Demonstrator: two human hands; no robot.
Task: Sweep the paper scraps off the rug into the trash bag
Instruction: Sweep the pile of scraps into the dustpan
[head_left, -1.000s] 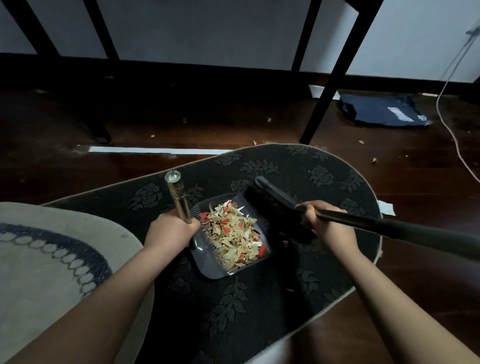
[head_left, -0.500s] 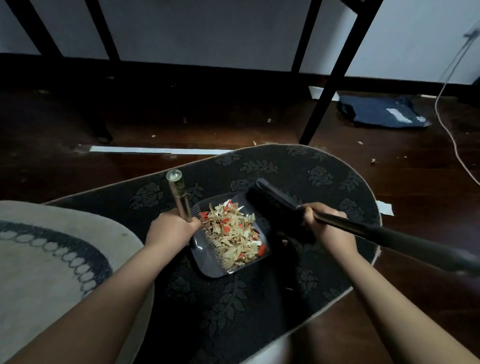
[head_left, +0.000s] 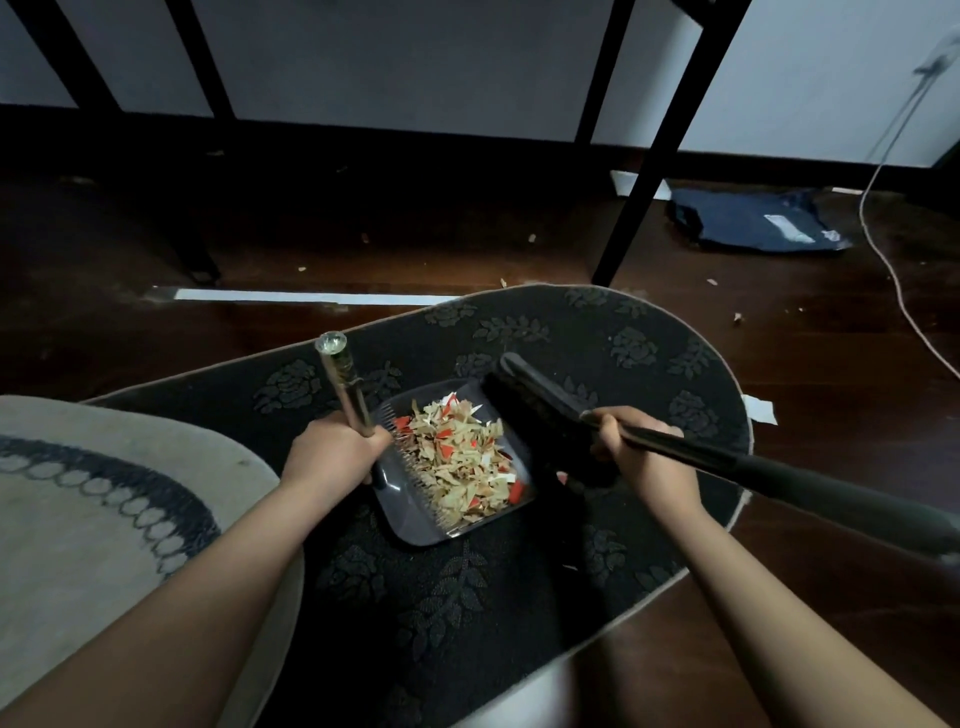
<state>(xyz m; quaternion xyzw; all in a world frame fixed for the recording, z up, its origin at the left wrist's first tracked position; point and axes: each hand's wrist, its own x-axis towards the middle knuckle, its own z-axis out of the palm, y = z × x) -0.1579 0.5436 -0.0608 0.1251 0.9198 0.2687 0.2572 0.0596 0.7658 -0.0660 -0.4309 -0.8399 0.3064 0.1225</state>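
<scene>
A dark oval rug (head_left: 519, 597) with a leaf pattern lies on the wooden floor. On it sits a grey dustpan (head_left: 410, 519) heaped with tan, white and red paper scraps (head_left: 457, 457). My left hand (head_left: 332, 457) grips the dustpan's metal handle (head_left: 345, 389) near its base. My right hand (head_left: 644, 457) grips the black broom handle (head_left: 779, 473) just behind the broom head (head_left: 540, 405), whose bristles press against the pan's open right edge. A dark blue bag (head_left: 753, 223) lies flat on the floor at the back right.
A beige round rug (head_left: 93, 519) overlaps the dark rug at the left. Black furniture legs (head_left: 644, 171) stand behind the rug. A white cord (head_left: 883, 249) trails over the floor at the right. A few stray scraps (head_left: 737, 318) and white paper strips (head_left: 311, 297) lie on the floorboards.
The broom head has edged slightly closer to the pan, nudging scraps in. Both hands keep their grips and the dustpan has stayed put.
</scene>
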